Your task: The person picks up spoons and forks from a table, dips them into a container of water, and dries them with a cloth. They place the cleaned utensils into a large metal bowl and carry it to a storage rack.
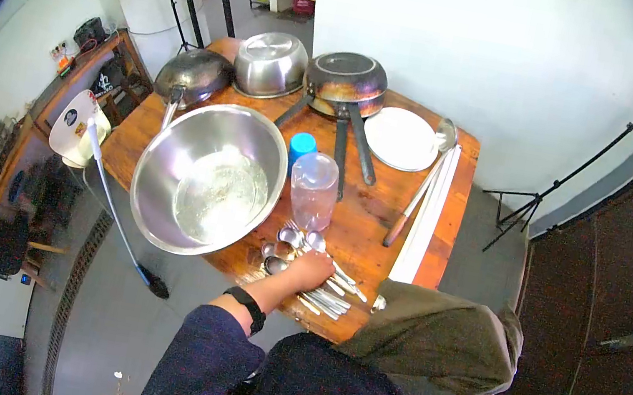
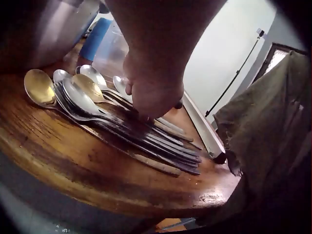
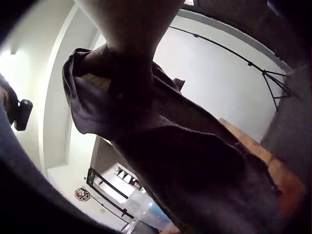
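My left hand (image 1: 309, 271) reaches down over a pile of metal spoons (image 1: 276, 265) near the table's front edge. In the left wrist view the fingers of that hand (image 2: 153, 95) bend down onto the handles, their tips mostly hidden; I cannot tell whether they pinch one. The spoon bowls (image 2: 83, 100) point away from the hand, several nested together, one of them golden (image 2: 40, 87). An olive-brown cloth (image 1: 436, 337) is raised at the table's right front corner. My right forearm (image 3: 134, 24) runs into the cloth's folds (image 3: 146, 117), which cover the right hand.
A large steel basin (image 1: 157, 186) stands left of a clear plastic container (image 1: 314, 189) and a blue cylindrical piece (image 1: 303, 144). Behind are a wok (image 1: 195, 77), an upturned steel pot (image 1: 271, 63) and stacked frying pans (image 1: 346, 80). White plates (image 1: 401, 138) and a ladle (image 1: 446, 134) lie right.
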`<control>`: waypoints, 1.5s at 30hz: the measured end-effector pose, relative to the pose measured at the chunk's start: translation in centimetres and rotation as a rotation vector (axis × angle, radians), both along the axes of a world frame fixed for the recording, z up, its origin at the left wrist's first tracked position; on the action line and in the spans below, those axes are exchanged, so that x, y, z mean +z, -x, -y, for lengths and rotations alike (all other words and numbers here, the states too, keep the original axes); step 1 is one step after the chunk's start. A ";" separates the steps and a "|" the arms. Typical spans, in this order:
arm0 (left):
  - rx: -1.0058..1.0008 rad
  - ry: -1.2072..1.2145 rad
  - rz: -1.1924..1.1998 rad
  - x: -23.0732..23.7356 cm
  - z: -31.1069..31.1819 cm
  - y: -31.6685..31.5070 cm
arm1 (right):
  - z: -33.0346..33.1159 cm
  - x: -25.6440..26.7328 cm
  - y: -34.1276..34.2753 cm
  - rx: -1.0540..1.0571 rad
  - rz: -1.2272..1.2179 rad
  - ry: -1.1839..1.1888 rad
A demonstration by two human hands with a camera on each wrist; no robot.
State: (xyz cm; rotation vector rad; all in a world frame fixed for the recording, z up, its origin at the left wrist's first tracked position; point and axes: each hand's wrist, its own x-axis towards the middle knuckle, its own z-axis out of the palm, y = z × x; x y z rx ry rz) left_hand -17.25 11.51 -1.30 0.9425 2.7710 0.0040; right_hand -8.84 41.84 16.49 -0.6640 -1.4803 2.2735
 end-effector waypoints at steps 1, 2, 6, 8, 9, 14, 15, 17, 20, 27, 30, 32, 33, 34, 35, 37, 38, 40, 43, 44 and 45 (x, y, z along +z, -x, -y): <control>0.040 -0.001 0.032 0.1 0.0 0.0 | 0.0 0.2 0.2 -0.001 0.011 0.122; 0.079 -0.002 0.067 0.1 -0.1 0.0 | -0.1 0.4 0.3 -0.001 0.024 0.244; 0.000 -0.021 0.041 0.4 0.3 -0.2 | -3.4 -2.6 0.8 0.112 -0.065 0.282; -0.060 -0.036 -0.010 -0.1 0.4 -0.2 | -4.4 -3.8 1.2 0.095 -0.064 0.270; -0.078 -0.045 -0.041 -0.7 0.6 -0.1 | -4.8 -4.3 1.4 0.087 -0.059 0.263; -0.071 -0.034 -0.122 -1.4 0.7 -0.1 | -4.7 -4.0 0.4 0.142 0.120 -0.993; -0.052 -0.031 -0.117 -1.1 0.6 -0.2 | -4.4 -3.3 0.0 0.052 0.199 -1.617; -0.051 -0.114 -0.173 -0.6 0.7 -0.2 | -3.8 -2.7 -0.1 0.055 0.103 -1.500; -0.021 -0.322 -0.308 1.7 0.6 -0.5 | -2.3 -1.7 0.2 0.184 -0.072 -0.834; 0.530 -1.427 -0.191 19.9 0.7 -4.8 | 6.2 3.5 -0.7 0.732 -0.285 -0.442; 0.349 -1.876 0.192 25.1 1.6 -7.3 | 10.0 5.5 -0.5 1.027 -0.363 -0.493; 0.264 -1.917 0.171 26.8 1.7 -8.9 | 12.7 6.5 -0.4 1.200 -0.415 -0.532; 0.247 -1.930 0.135 27.1 1.8 -9.5 | 14.1 6.7 -0.4 1.264 -0.436 -0.547; 0.231 -1.941 0.093 27.4 2.0 -10.1 | 15.6 6.8 -0.5 1.314 -0.458 -0.567; 0.216 -1.950 0.046 27.7 2.5 -10.8 | 17.1 6.6 -0.9 1.353 -0.488 -0.591; 0.281 -1.872 -0.077 28.2 4.8 -12.8 | 20.2 6.0 -1.5 1.369 -0.601 -0.668; 0.289 -1.834 -0.162 28.3 5.9 -13.9 | 21.8 5.1 -1.8 1.361 -0.677 -0.706; 0.341 -1.793 -0.304 28.6 8.4 -16.2 | 24.3 4.4 -2.7 1.389 -0.834 -0.838; 0.454 -1.779 -0.460 28.5 12.5 -19.7 | 28.8 4.5 -5.1 1.431 -0.886 -0.852; 0.484 -1.719 -0.526 28.9 13.7 -21.2 | 30.1 4.1 -5.6 1.462 -0.938 -0.856; 0.492 -1.737 -0.557 29.1 14.8 -22.7 | 31.5 3.3 -6.2 1.493 -0.991 -0.861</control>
